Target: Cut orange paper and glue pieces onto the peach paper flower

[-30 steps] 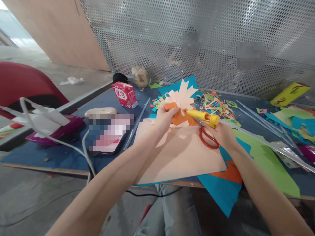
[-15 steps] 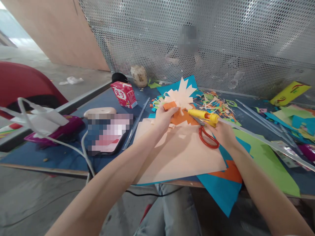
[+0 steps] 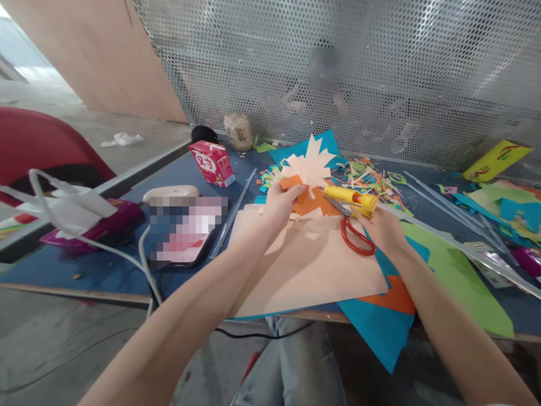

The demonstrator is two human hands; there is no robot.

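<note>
My left hand (image 3: 287, 197) is closed on an orange paper piece (image 3: 310, 202), fingers pinching its left edge. A pale peach paper cutout with pointed tips (image 3: 311, 159) stands just beyond it. In my right hand (image 3: 382, 225) is a yellow glue gun (image 3: 346, 195), its nozzle pointing left at the orange paper. A long translucent glue stick (image 3: 456, 243) runs from behind the gun toward the right. Red-handled scissors (image 3: 357, 238) lie beneath the gun on a large peach sheet (image 3: 313, 270). Whether the nozzle touches the paper I cannot tell.
A phone (image 3: 190, 231), a pink-red carton (image 3: 212, 163) and a white oval case (image 3: 171, 194) are to the left. Paper scraps (image 3: 374, 177) lie behind the gun. Green paper (image 3: 460, 282) and blue sheets (image 3: 380, 332) overhang the front edge. White cables (image 3: 114, 248) cross the left side.
</note>
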